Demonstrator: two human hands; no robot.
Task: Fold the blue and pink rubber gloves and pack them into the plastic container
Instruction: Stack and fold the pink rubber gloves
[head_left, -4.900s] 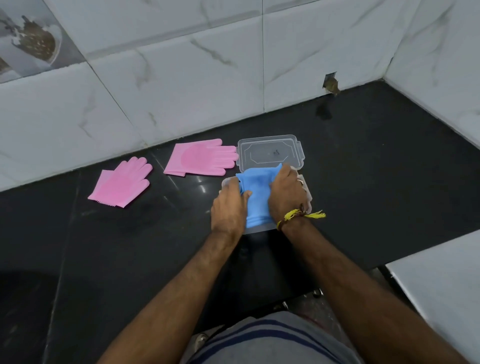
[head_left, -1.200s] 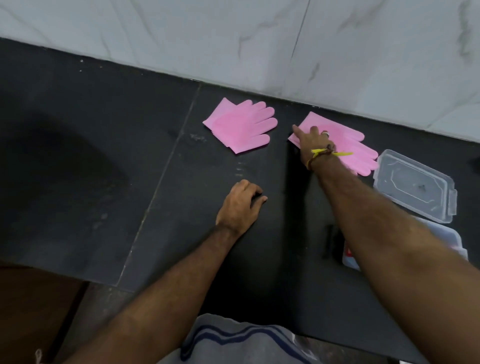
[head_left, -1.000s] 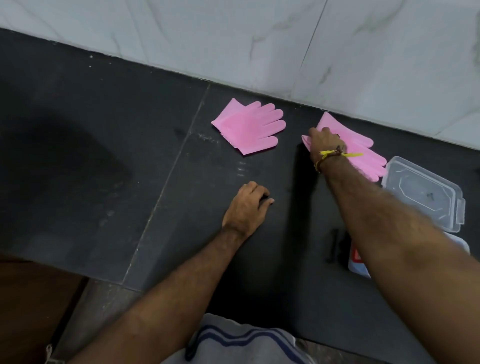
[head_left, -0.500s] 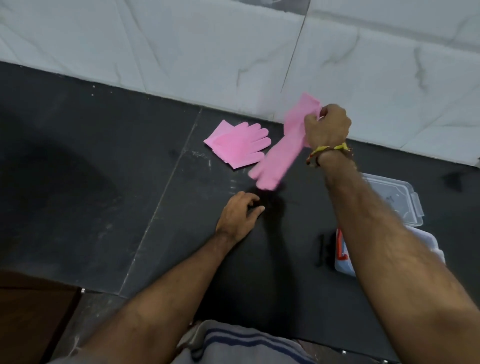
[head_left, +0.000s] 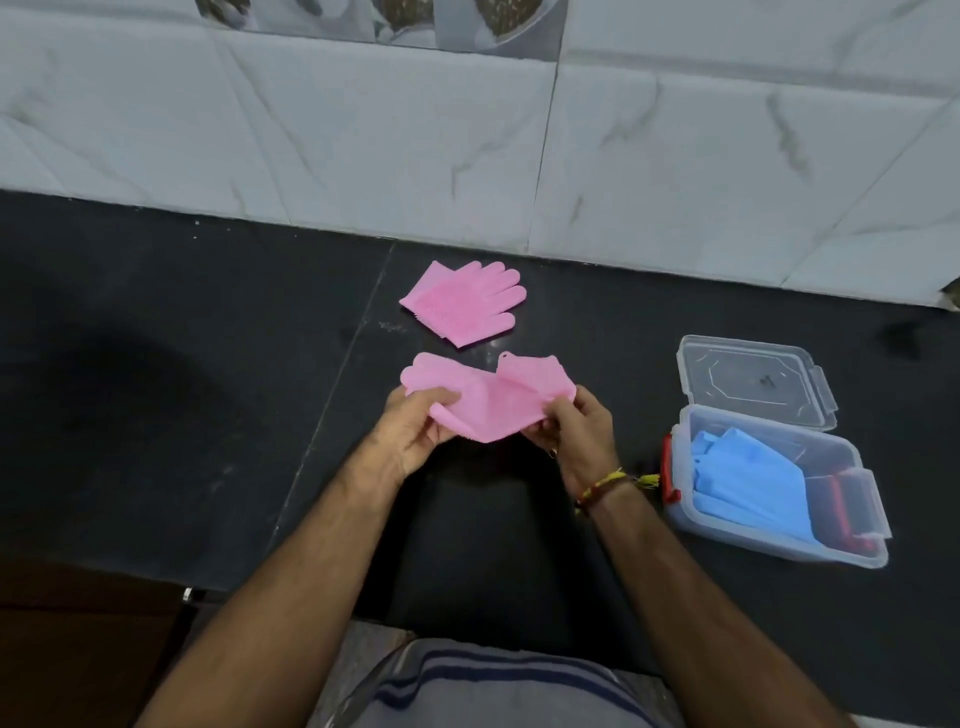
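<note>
Both forearms reach forward from the bottom of frame, converging over the dark surface (head_left: 156, 415). Left hand (head_left: 410, 434) is palm-up-ish, thumb on top, pinching the finger end of a pink glove (head_left: 488, 397); right hand (head_left: 579, 434) grips the cuff end, fingers curled under, thumb over the edge. Glove is stretched between the two hands, sagging in the middle, cuff half folded over; can't tell if it touches the surface. Thread band (head_left: 615, 480) on the right wrist. Second pink glove (head_left: 465, 304) lies flat just beyond the hands, bristle side up, fingers pointing right, near the tiled wall (head_left: 467, 130). Right of the right hand: open plastic container (head_left: 769, 540) with folded blue gloves (head_left: 748, 480) inside, red clip visible on its near-left end. Clear lid (head_left: 753, 379) lies beyond the container, touching its far edge.
</note>
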